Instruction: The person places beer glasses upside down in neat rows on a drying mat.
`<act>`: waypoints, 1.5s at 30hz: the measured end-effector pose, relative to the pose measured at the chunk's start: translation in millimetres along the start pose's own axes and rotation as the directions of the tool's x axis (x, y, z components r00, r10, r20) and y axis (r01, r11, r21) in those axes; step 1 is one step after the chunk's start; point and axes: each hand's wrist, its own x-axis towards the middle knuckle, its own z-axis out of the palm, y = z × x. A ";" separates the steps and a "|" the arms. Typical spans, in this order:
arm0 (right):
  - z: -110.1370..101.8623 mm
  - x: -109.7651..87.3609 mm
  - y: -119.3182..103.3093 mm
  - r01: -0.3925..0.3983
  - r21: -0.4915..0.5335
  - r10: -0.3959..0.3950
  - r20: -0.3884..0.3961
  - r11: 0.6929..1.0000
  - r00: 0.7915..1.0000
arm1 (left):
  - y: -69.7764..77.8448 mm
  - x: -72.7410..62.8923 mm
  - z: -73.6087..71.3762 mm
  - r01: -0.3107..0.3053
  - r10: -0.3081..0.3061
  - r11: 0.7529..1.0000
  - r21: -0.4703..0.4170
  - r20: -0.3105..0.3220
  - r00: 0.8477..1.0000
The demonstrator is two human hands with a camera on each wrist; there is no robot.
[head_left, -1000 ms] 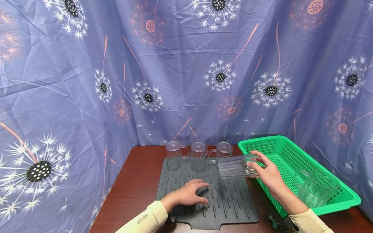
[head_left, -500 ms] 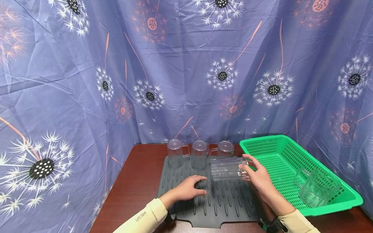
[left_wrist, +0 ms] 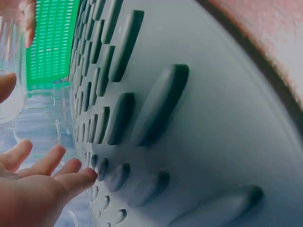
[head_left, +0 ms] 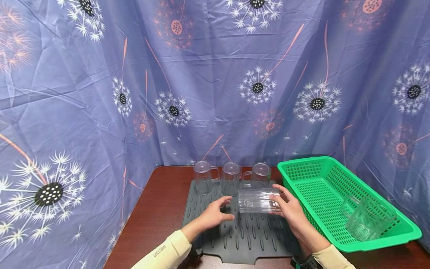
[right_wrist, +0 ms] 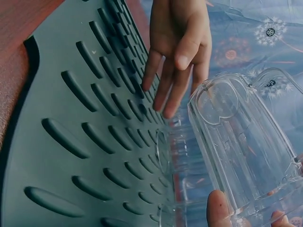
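Observation:
A clear glass mug point(head_left: 255, 200) lies sideways in the air over the dark grey ribbed mat point(head_left: 242, 241). My right hand point(head_left: 292, 213) grips it at its right end, thumb on the near side. In the right wrist view the mug point(right_wrist: 244, 142) shows its fluted wall and a loop handle. My left hand point(head_left: 213, 215) hovers just left of the mug with fingers spread, apart from it and holding nothing. Three more clear mugs, a left one point(head_left: 203, 178), a middle one point(head_left: 230, 179) and a right one point(head_left: 261, 175), stand upside down along the mat's back edge.
On the right, a green plastic basket point(head_left: 391, 241) with perforated walls holds another clear glass mug point(head_left: 367, 220), tilted. Brown tabletop point(head_left: 151, 213) shows left of the mat. A blue dandelion-print curtain point(head_left: 208, 93) hangs behind and at the sides.
My right hand has carried the mug leftward and slightly nearer, away from the basket and over the mat. The left hand has shifted a little left and up, still spread.

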 end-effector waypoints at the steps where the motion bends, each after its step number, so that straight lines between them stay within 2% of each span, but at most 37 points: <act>1: 0.8 -0.3 1.7 -0.004 0.003 0.004 0.003 1.000 1.000 | 0.0 -0.3 0.3 0.004 -0.004 1.000 -0.024 -0.003 1.000; 6: 4.5 0.1 7.1 -0.020 0.036 0.019 0.018 0.999 1.000 | 1.9 -1.6 1.5 0.000 0.000 0.986 -0.166 0.005 1.000; 12: 10.9 1.1 10.8 -0.044 0.073 0.042 0.028 0.996 0.999 | 7.0 -1.2 3.7 0.026 -0.015 0.937 -0.349 0.034 0.999; 16: 16.6 -0.3 12.0 -0.047 0.074 0.044 0.041 0.996 0.998 | 10.5 -1.6 6.4 0.044 -0.033 0.915 -0.402 0.035 0.999; 19: 21.1 -0.5 11.8 -0.048 0.087 0.043 0.053 0.995 0.998 | 12.6 -2.7 8.0 0.045 -0.042 0.912 -0.407 0.018 0.999; 26: 27.8 0.2 12.7 -0.058 0.110 0.050 0.070 0.992 0.996 | 15.6 -5.3 9.8 -0.004 -0.026 0.912 -0.410 -0.067 0.997; 32: 29.8 -0.1 13.6 -0.073 0.101 0.062 0.108 0.992 0.992 | 14.7 -10.3 8.6 -0.021 -0.029 0.928 -0.373 -0.129 0.991; 38: 32.3 1.0 11.1 -0.081 0.112 0.062 0.159 0.990 0.985 | 12.6 -16.9 6.8 -0.060 -0.005 0.947 -0.316 -0.200 0.980; 45: 36.0 4.5 13.0 -0.084 0.134 0.055 0.207 0.987 0.977 | 12.2 -21.1 5.8 -0.103 0.022 0.955 -0.277 -0.282 0.959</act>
